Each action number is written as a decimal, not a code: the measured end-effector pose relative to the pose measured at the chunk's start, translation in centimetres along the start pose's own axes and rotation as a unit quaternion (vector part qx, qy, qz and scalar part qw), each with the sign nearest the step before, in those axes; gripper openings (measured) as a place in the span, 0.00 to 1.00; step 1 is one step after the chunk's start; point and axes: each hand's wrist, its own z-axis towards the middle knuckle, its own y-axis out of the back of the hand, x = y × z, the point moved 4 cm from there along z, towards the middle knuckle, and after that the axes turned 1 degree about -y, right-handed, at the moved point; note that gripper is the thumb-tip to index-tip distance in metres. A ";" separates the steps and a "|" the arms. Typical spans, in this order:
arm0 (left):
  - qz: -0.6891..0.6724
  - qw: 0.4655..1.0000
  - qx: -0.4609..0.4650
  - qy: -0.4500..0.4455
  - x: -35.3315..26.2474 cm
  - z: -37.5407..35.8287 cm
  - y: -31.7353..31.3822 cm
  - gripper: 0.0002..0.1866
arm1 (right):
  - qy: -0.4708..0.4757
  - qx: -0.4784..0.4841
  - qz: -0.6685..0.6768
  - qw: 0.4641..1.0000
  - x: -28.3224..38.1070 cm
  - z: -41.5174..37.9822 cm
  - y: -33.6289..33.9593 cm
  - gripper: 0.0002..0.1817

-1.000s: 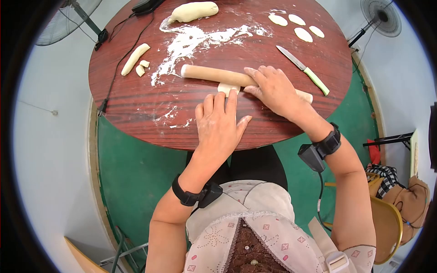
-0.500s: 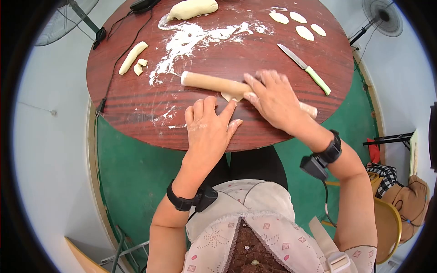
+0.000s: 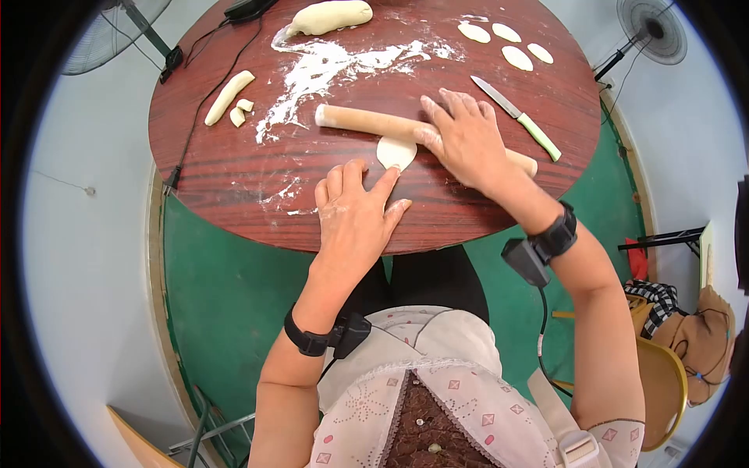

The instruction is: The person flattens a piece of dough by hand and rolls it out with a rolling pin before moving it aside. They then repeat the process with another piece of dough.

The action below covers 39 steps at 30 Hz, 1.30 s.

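A small round dough wrapper (image 3: 396,154) lies flat on the table, its far edge just under or against the wooden rolling pin (image 3: 359,120). My right hand (image 3: 468,140) is laid over the pin right of its middle, palm on the wood and fingers reaching past the far side. At the wrapper's near edge, the index fingertip of my left hand (image 3: 351,210) touches the dough. The fingers of that hand are apart, and its thumb points off to the right without touching the wrapper.
Spilled flour (image 3: 320,74) covers part of the round table. A large dough lump (image 3: 331,17), a dough roll (image 3: 229,97) with two cut pieces, and several rolled wrappers (image 3: 516,58) lie around it. A green-handled knife (image 3: 519,118) rests at right; a black cable (image 3: 204,109) runs down the left.
The rolling pin has moved slightly away from me under my right hand, and more of the wrapper shows. My left hand keeps its fingertip at the wrapper's edge.
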 end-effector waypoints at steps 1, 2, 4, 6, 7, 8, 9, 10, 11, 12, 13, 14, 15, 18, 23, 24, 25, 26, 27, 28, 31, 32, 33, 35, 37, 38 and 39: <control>0.007 1.000 -0.008 -0.010 0.3 0.0 0.2 0.19 | -0.001 0.045 0.037 0.998 -0.2 0.1 -0.1 0.27; 0.003 1.000 -0.002 -0.017 0.7 0.2 0.5 0.19 | 0.000 0.090 0.073 0.993 -0.4 0.4 0.0 0.27; -0.007 1.000 0.009 -0.026 1.8 0.6 0.9 0.18 | 0.050 0.073 0.130 0.988 -0.6 0.2 -0.3 0.23; -0.005 1.000 -0.007 -0.027 3.0 1.1 1.2 0.18 | 0.030 0.074 0.131 0.988 -0.9 0.0 0.3 0.21; -0.004 0.999 -0.013 -0.031 3.3 1.3 1.4 0.17 | 0.018 0.073 0.131 0.988 -1.0 -0.1 0.7 0.20; -0.021 0.999 -0.045 -0.012 2.9 1.6 1.6 0.18 | 0.001 0.070 0.136 0.988 -1.1 -0.1 1.0 0.19; -0.021 0.999 -0.047 -0.015 2.2 1.6 1.4 0.19 | -0.015 0.067 0.141 0.988 -1.2 -0.1 1.3 0.19; -0.019 0.998 -0.050 -0.018 1.2 1.5 1.1 0.20 | -0.031 0.063 0.147 0.987 -1.2 -0.1 1.5 0.18; -0.018 0.998 -0.053 -0.021 0.3 1.4 0.8 0.21 | -0.021 0.073 0.155 0.985 -0.8 0.0 1.5 0.18; -0.008 0.999 -0.029 -0.016 -0.3 1.0 -0.2 0.25 | -0.010 0.084 0.163 0.983 -0.2 0.0 1.5 0.18; 0.008 1.000 0.003 -0.012 -0.9 0.6 -1.1 0.28 | 0.001 0.096 0.170 0.981 0.5 -0.1 1.4 0.18; 0.002 1.000 -0.006 -0.002 -1.3 0.3 -1.2 0.29 | 0.030 0.073 0.187 0.979 1.3 -0.4 1.3 0.19; -0.004 1.000 -0.016 0.009 -1.4 0.1 -1.3 0.29 | 0.057 0.073 0.194 0.977 1.8 -0.6 0.7 0.20; 0.020 1.000 -0.009 0.011 -1.4 -0.4 -1.4 0.31 | 0.077 0.025 0.105 0.991 2.2 0.2 0.0 0.21; -0.004 1.000 -0.009 0.016 -1.3 -0.1 -1.0 0.32 | 0.053 0.048 0.088 0.993 0.6 1.9 -1.6 0.23; -0.007 1.000 -0.010 0.017 -1.1 -0.1 -1.1 0.32 | 0.062 0.031 0.093 0.993 1.3 1.1 -1.1 0.23; -0.013 1.000 -0.011 0.018 -1.0 -0.2 -1.1 0.32 | 0.061 0.048 0.110 0.991 2.0 0.3 -0.4 0.22; -0.019 1.000 -0.012 0.019 -1.0 -0.1 -1.1 0.33 | 0.070 0.034 0.117 0.990 2.7 -0.5 0.3 0.22; -0.026 0.999 -0.011 0.019 -1.0 -0.1 -1.1 0.33 | 0.077 0.019 0.125 0.989 3.1 -1.0 0.7 0.22; -0.024 0.999 -0.008 0.021 -1.0 -0.1 -1.2 0.33 | 0.079 0.015 0.112 0.990 3.2 -1.1 0.7 0.23; -0.020 1.000 -0.001 0.020 -1.0 -0.1 -1.2 0.33 | 0.056 0.011 0.069 0.996 2.7 -1.1 0.1 0.23; -0.022 1.000 -0.003 0.020 -1.0 -0.1 -1.3 0.33 | 0.033 0.017 0.052 0.998 2.0 -0.4 -0.5 0.23; -0.023 1.000 -0.007 0.020 -0.9 -0.1 -1.3 0.33 | 0.013 0.022 0.036 0.999 1.4 0.3 -1.0 0.23; -0.017 1.000 -0.015 0.010 -0.6 -0.1 -1.3 0.32 | 0.042 0.006 0.067 0.997 1.0 0.6 -1.2 0.24; -0.026 1.000 -0.005 -0.007 -0.2 0.0 -1.1 0.31 | 0.073 0.021 0.113 0.991 0.6 0.4 -1.2 0.24; -0.039 0.999 0.010 -0.021 0.4 0.4 -0.9 0.31 | 0.060 0.016 0.121 0.991 0.1 0.4 -1.0 0.24; -0.052 0.998 0.027 -0.036 1.2 0.7 -0.7 0.30 | 0.045 0.013 0.128 0.991 -0.4 0.3 -0.7 0.24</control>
